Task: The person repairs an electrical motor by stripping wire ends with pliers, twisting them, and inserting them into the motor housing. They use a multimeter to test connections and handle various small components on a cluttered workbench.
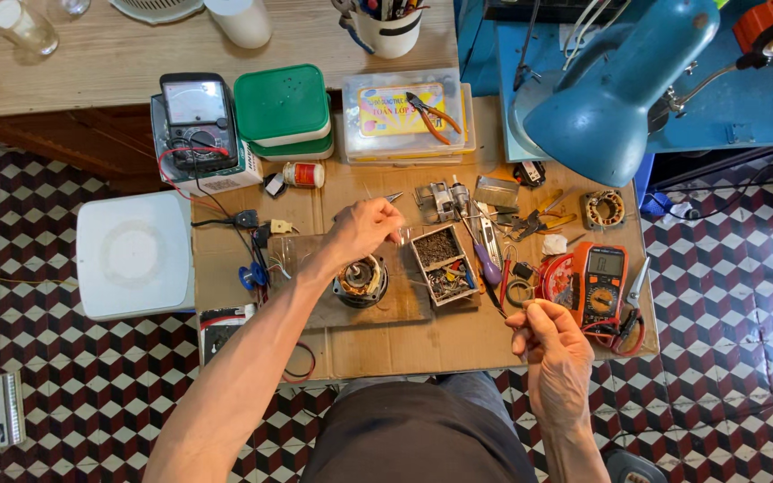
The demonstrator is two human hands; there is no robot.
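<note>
Pinching sth small and clear, the left hand (364,228) hovered just above the motor (361,281) on its wood block (404,300), near the parts tray (443,264). Right hand (555,344) was curled narrow at the counter (422,344) edge beside the orange meter (603,284), fingertips nipping sth thin, prob wire.
</note>
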